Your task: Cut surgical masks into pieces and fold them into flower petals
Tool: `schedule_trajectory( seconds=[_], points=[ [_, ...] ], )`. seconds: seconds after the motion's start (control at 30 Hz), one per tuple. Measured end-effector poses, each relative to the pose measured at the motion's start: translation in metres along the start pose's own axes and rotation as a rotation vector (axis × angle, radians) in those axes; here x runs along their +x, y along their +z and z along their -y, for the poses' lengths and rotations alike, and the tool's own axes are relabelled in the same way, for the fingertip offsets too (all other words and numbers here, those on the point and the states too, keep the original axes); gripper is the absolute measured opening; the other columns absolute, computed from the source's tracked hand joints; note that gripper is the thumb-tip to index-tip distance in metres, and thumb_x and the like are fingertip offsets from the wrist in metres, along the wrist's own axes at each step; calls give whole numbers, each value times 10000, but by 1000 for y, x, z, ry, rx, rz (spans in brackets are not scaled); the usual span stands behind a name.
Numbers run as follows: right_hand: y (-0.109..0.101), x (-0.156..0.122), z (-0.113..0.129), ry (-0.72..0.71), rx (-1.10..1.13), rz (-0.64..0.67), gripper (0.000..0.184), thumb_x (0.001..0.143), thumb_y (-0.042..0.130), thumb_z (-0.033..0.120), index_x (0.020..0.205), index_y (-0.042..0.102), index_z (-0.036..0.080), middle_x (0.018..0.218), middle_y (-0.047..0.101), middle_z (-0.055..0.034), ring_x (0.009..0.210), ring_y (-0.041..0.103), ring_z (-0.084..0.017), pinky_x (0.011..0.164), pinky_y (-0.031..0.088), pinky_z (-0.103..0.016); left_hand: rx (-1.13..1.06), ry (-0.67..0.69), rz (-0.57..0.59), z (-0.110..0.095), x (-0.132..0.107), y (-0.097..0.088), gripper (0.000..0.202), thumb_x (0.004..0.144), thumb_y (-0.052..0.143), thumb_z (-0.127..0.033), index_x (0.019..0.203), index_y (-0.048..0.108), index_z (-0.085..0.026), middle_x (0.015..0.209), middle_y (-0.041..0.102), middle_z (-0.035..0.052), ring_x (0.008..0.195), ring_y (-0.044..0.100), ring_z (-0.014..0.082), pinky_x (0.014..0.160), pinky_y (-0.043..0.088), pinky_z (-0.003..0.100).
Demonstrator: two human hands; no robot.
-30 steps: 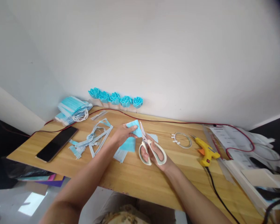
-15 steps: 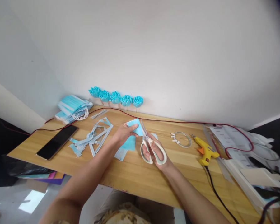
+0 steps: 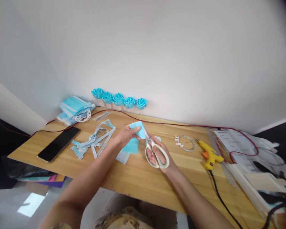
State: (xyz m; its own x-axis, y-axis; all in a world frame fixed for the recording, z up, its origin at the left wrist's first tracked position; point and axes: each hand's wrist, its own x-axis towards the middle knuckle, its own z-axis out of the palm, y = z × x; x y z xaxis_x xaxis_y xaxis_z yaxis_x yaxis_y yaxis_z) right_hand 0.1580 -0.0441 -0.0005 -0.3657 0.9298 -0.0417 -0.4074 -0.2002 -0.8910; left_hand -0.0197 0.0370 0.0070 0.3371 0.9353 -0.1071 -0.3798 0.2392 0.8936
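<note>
My left hand (image 3: 126, 135) pinches a light blue square of mask fabric (image 3: 138, 128) between thumb and fingers, above the table. White-handled scissors (image 3: 165, 159) are in my right hand (image 3: 164, 149), with fingers and thumb through the loops. Their blades lie along the right edge of the square. Below my left hand, more blue fabric (image 3: 131, 146) and a paler piece (image 3: 123, 157) lie on the wooden table. A small pale piece (image 3: 158, 139) shows partly behind my right hand.
Cut strips (image 3: 92, 141), a phone (image 3: 58, 144) and stacked face masks (image 3: 75, 109) lie left. Several blue fabric flowers (image 3: 118, 99) lean on the wall. A wire coil (image 3: 186, 143), a yellow glue gun (image 3: 211, 155) and a red-black cable (image 3: 178, 124) are rightward.
The scissors' handles have come closer together as my right hand closes, and the blades now sit tighter at the square's edge. My left hand holds nearly the same place.
</note>
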Motion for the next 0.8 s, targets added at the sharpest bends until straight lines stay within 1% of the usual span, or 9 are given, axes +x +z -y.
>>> schedule_trajectory(
  seconds=[0.13,0.23,0.33,0.4,0.53,0.7,0.8],
  points=[
    [-1,0,2,29,-8,4,867,735,760,529,1444,379,206,595,533,49,410,336,-48,361,258,-167,30,-5,5,-2,0,-2,418,574,871,-424,749,704,-84,679,693,56,616,626,144,568,515,259],
    [-3,0,3,26,-19,71,822,768,721,557,1436,387,213,620,533,38,436,348,-57,379,268,-174,41,8,24,-3,0,-3,417,589,860,-438,732,694,-83,680,689,56,610,622,140,570,518,260],
    [-4,-1,2,25,-6,147,739,819,651,585,1413,399,226,681,549,16,490,396,-81,417,317,-196,36,32,19,-3,0,-5,409,595,856,-436,733,689,-89,665,679,46,587,615,139,551,508,260],
    [-6,0,0,20,8,173,682,844,623,578,1391,410,231,705,548,11,515,414,-91,437,336,-207,29,43,12,-3,1,-5,405,589,858,-439,721,684,-97,636,665,34,570,609,141,538,499,260],
    [-7,0,-1,16,15,193,635,860,601,571,1364,415,232,708,543,14,510,413,-94,443,333,-213,9,47,-1,-2,1,-4,405,586,856,-449,684,670,-103,622,658,33,555,601,139,537,495,263],
    [-7,0,0,24,5,199,628,862,597,574,1352,419,225,699,537,17,502,408,-96,431,326,-213,-32,93,-60,-2,3,-7,395,591,857,-440,685,654,-114,604,629,8,534,576,119,527,499,255],
    [-7,0,0,20,-3,198,619,866,598,563,1354,418,228,707,540,14,512,407,-94,437,329,-209,-20,90,-52,-2,3,-8,400,580,865,-433,698,659,-110,613,636,13,544,582,123,527,500,255]
  ],
)
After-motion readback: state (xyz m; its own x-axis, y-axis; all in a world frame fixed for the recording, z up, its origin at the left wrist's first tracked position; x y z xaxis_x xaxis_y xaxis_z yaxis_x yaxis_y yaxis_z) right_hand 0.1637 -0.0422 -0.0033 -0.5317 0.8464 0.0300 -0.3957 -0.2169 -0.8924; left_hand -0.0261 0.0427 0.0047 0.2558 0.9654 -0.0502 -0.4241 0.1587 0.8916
